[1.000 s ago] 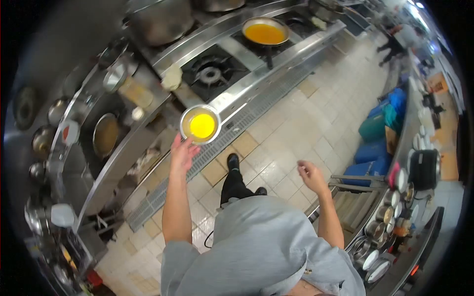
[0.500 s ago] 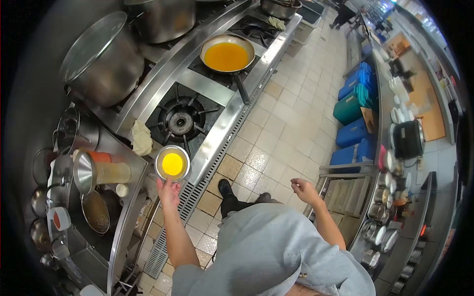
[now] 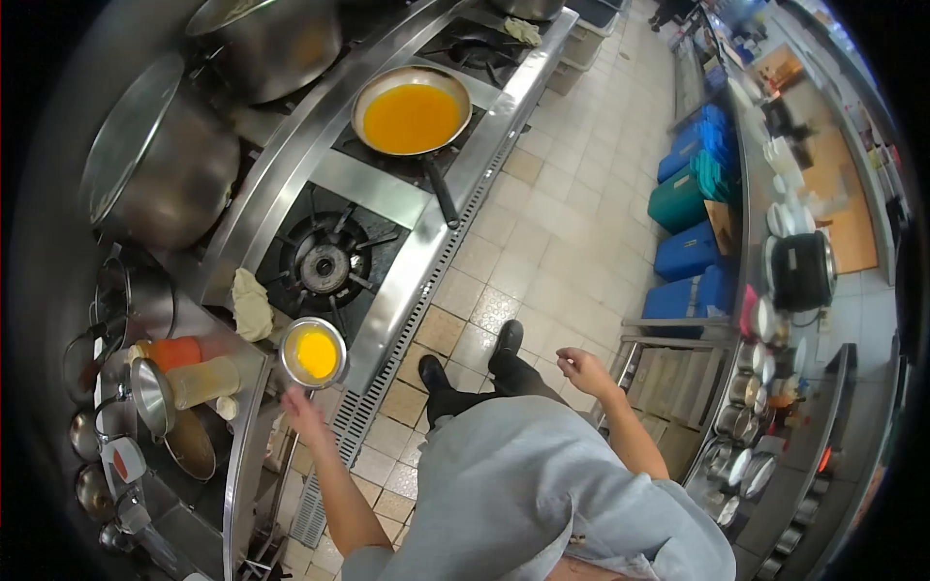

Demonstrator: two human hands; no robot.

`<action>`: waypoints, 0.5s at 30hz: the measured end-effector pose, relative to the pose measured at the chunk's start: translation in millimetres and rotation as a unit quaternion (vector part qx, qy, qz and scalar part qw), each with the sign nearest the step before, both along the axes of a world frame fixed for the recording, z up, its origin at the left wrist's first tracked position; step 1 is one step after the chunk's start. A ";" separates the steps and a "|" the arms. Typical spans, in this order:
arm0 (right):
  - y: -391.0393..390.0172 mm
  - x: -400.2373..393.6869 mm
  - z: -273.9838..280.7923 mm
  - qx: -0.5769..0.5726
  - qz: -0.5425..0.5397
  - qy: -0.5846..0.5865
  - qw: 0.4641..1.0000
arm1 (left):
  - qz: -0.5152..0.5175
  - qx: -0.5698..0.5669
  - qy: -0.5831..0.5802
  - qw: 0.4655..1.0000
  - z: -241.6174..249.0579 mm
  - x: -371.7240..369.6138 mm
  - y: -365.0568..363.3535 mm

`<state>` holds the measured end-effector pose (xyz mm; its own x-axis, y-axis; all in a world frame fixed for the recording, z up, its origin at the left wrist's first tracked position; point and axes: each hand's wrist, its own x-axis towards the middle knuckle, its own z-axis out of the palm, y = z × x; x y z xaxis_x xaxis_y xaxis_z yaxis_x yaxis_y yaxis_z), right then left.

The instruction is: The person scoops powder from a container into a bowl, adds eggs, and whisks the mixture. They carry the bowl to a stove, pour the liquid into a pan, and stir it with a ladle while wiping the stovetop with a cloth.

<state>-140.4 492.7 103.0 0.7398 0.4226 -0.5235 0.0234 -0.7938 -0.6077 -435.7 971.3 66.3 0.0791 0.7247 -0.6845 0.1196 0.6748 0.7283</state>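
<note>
A round metal bowl with bright yellow liquid sits at the near left corner of the stove, beside a burner. My left hand is just below its rim; its fingers are blurred, and contact with the bowl is unclear. Over the tiled floor, my right hand hangs with fingers curled together and nothing visible in them. A frying pan of orange-yellow liquid rests on the middle burner, its black handle pointing toward the stove's front edge. A crumpled pale cloth lies left of the bowl.
Large metal pots stand at the back left. Containers and a metal funnel are on the left counter. Blue bins and a shelf of metal pans line the right side. A distant person shows at the top.
The view has shifted, so the stove appears lower and further left. My left hand has drawn slightly back from the bowl's rim. Both my shoes now show clearly. My right hand stays curled.
</note>
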 end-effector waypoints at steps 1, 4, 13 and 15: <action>-8.1 8.7 -6.4 0.007 -0.002 -0.003 1.000 | 0.009 0.173 0.040 0.984 5.2 -0.4 -6.9; -32.9 47.0 -26.9 0.033 -0.010 -0.012 0.999 | -0.041 0.394 0.069 0.916 49.4 37.9 -47.5; -102.7 155.6 -36.3 0.109 -0.085 -0.011 0.990 | -0.405 0.194 -0.135 0.883 96.5 324.2 -221.8; -120.1 166.5 -46.8 0.116 -0.093 -0.013 0.989 | -0.418 0.096 -0.118 0.896 75.5 373.2 -233.7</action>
